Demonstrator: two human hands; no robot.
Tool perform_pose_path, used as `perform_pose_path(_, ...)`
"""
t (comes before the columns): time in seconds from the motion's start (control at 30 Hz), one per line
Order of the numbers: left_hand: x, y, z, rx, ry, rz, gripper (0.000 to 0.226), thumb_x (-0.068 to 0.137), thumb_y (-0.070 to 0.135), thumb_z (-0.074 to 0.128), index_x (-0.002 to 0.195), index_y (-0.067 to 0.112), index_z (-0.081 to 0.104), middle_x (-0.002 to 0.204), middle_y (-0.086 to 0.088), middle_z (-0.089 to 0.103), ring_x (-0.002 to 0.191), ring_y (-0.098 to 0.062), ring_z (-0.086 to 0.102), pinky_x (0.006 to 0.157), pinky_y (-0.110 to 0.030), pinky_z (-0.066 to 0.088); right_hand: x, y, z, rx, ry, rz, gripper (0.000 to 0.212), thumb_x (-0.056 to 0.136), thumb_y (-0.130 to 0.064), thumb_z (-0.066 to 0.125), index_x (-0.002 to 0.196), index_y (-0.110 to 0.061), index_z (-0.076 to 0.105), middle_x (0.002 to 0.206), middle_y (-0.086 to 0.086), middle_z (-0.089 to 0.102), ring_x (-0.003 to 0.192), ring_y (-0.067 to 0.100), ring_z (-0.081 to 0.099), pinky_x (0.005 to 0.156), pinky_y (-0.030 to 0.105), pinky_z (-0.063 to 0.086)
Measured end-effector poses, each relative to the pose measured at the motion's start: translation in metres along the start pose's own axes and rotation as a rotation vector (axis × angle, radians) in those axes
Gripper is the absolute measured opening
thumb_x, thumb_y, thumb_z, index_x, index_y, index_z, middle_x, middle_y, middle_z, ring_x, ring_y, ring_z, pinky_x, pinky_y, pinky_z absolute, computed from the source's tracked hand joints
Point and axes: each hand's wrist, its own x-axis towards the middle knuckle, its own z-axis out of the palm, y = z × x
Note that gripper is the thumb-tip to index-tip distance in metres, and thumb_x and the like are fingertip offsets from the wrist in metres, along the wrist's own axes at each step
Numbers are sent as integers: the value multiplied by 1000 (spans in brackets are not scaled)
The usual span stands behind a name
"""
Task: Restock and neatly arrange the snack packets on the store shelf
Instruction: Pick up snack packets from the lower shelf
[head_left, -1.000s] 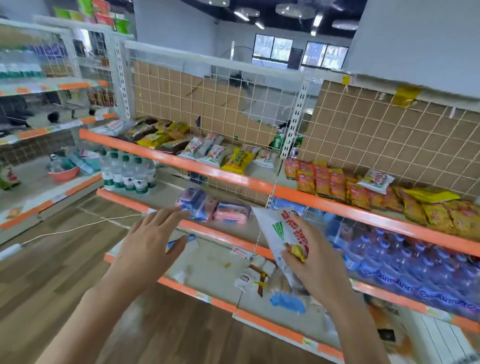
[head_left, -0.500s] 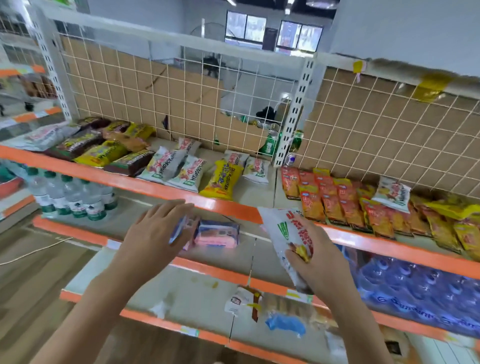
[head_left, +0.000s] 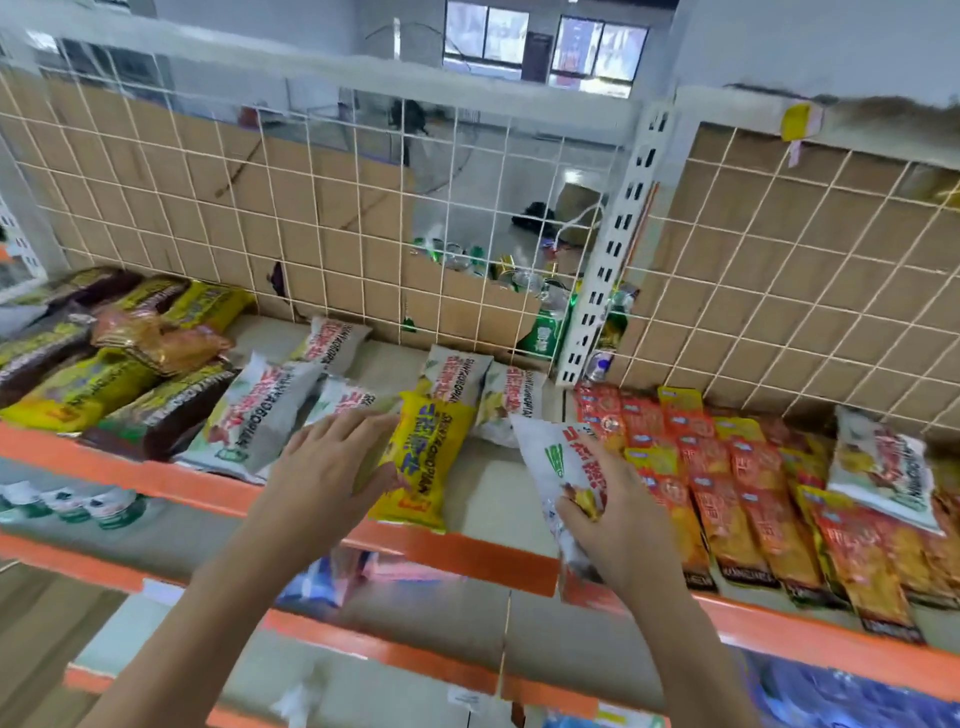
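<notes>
A store aisle, and straight ahead of you a wire grid back panel (head_left: 311, 208) backed with cardboard stands over the top shelf (head_left: 467, 556) with its orange lip. The stock lies flat and sorted by kind, likely so each label faces the shopper. Dark and yellow-green packets (head_left: 78, 384) are at the left edge of the frame, a row of white snack packets (head_left: 249, 415) runs through the centre, and red packets (head_left: 727, 478) overlap in rows on the right. One stray white packet (head_left: 878, 467) lies on top of those red ones at far right.

The yellow packet (head_left: 426, 457) sits lengthwise at centre, its lower end hanging over the orange lip, so it looks due for a nudge back. Your left hand (head_left: 322, 467) is spread flat, fingers fairly straight, lying over the white row with the thumb side against the yellow packet's left edge. That is touching it, not gripping it.

Your right hand (head_left: 618, 530) has its fingers curled around the lower half of the white packet in hand (head_left: 566, 467), held tilted above the shelf edge at centre right. Just to its left is a bare strip of shelf between the yellow packet and the red rows, and I'd judge that's the slot you're aiming for. Water bottles (head_left: 72, 506) show on the tier below, lower left.
</notes>
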Motion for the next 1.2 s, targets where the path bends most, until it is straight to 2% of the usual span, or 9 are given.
perform_pose_path(0.1, 19, -14, 13, -11, -26, 2, 45, 81, 47, 37, 119, 27, 51, 117, 2, 60, 98, -26, 61, 81, -41, 49, 19, 1, 15, 28, 20, 27, 64, 87, -36, 58, 143, -34, 26, 142, -5, 40, 114, 16, 52, 84, 28, 44)
perform_pose_path(0.2, 36, -26, 21, -27, -53, -2, 49, 80, 47, 37, 118, 24, 57, 115, 0, 62, 98, -28, 62, 84, -38, 44, 32, -4, 29, 50, 43, 86, 62, 88, -40, 57, 141, -35, 26, 139, -3, 43, 109, 17, 54, 78, 29, 44)
perform_pose_path(0.33, 53, -43, 26, -56, -80, 2, 49, 80, 48, 37, 116, 23, 60, 115, -3, 63, 100, -31, 62, 80, -46, 49, 38, -15, 52, 75, 68, 141, 64, 86, -37, 60, 141, -35, 28, 133, -1, 47, 112, 17, 52, 82, 26, 42)
perform_pose_path(0.5, 63, -66, 32, -67, -125, 18, 54, 82, 50, 33, 117, 20, 60, 118, -3, 62, 102, -30, 61, 82, -47, 49, 36, -36, 76, -46, 97, 204, 65, 88, -39, 54, 144, -29, 24, 129, 3, 39, 113, 21, 50, 84, 32, 47)
perform_pose_path(0.63, 65, -80, 35, -78, -162, 22, 50, 85, 46, 41, 122, 18, 58, 123, -4, 59, 109, -31, 58, 88, -49, 46, 34, -45, 96, -196, 114, 212, 66, 83, -51, 42, 142, -25, 26, 144, 15, 35, 121, 35, 49, 84, 42, 52)
perform_pose_path(0.87, 62, -91, 33, -110, -175, 54, 54, 84, 51, 33, 120, 20, 59, 120, -1, 60, 105, -28, 60, 84, -45, 48, 37, -49, 105, -343, 69, 175, 88, 67, -60, 52, 142, -20, 32, 145, 18, 39, 121, 40, 51, 85, 45, 51)
perform_pose_path(1.07, 57, -97, 28, -96, -154, 77, 50, 84, 47, 35, 119, 20, 59, 118, 0, 62, 100, -26, 64, 80, -44, 51, 41, -48, 104, -176, 68, 161, 82, 83, -59, 48, 147, -35, 2, 158, 4, 2, 143, 29, 18, 108, 41, 31)
perform_pose_path(1.13, 55, -101, 25, -93, -153, 68, 49, 84, 46, 36, 118, 20, 59, 118, 0, 62, 99, -27, 64, 79, -44, 51, 42, -50, 98, -135, 86, 165, 81, 78, -67, 34, 148, -31, 13, 158, 2, 4, 143, 25, 16, 110, 41, 28)
perform_pose_path(1.2, 53, -106, 23, -86, -162, 48, 52, 84, 48, 34, 120, 20, 59, 120, 0, 62, 102, -27, 62, 81, -44, 50, 44, -52, 87, -87, 172, 162, 80, 75, -63, 31, 143, -22, 34, 153, 6, 25, 139, 26, 27, 107, 42, 31)
